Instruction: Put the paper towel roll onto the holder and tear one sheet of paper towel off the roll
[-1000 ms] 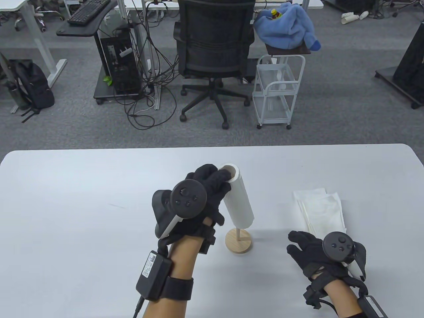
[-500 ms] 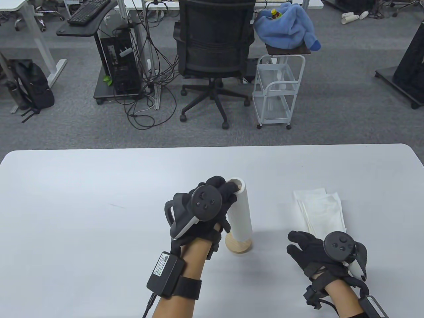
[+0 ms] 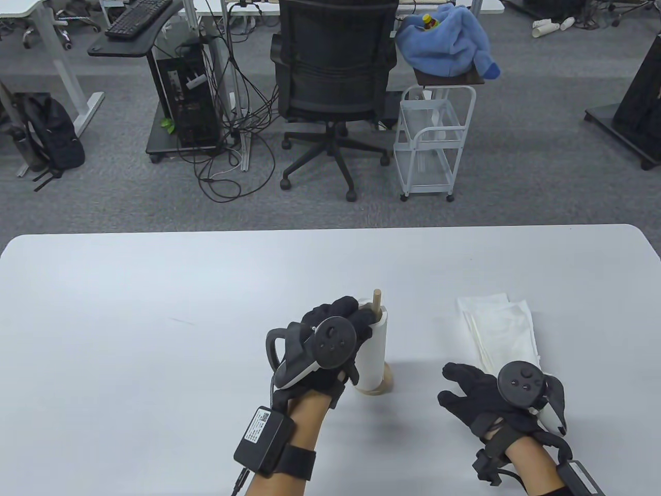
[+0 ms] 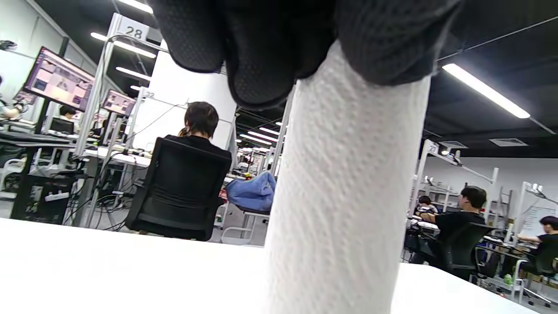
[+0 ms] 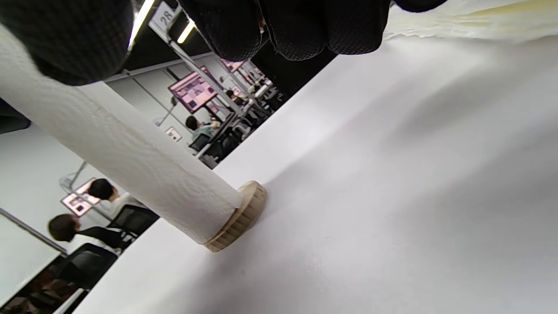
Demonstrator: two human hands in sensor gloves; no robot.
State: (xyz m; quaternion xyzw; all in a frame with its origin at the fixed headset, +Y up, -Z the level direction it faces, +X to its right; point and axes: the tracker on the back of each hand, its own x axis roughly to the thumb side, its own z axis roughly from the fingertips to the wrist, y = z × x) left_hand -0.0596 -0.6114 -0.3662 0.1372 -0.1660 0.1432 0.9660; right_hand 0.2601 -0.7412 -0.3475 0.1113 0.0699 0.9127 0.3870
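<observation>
The white paper towel roll (image 3: pixel 374 354) stands upright on the wooden holder, its bottom on the round base (image 3: pixel 384 385). The holder's rod tip (image 3: pixel 377 298) sticks out above the roll's top. My left hand (image 3: pixel 338 323) grips the roll near its top, fingers curled round it; in the left wrist view the roll (image 4: pixel 344 196) fills the middle under the gloved fingers (image 4: pixel 261 52). My right hand (image 3: pixel 459 385) rests on the table to the right of the holder, fingers spread, holding nothing. The right wrist view shows the roll (image 5: pixel 130 161) seated on the base (image 5: pixel 237 218).
A folded white paper towel sheet (image 3: pixel 501 328) lies on the white table (image 3: pixel 129 320) just beyond my right hand. Beyond the table's far edge stand an office chair (image 3: pixel 330 77) and a small white cart (image 3: pixel 434 139).
My left hand has lowered the roll down over the rod until it sits on the base, and the rod tip now shows above it. My right hand shifted slightly left.
</observation>
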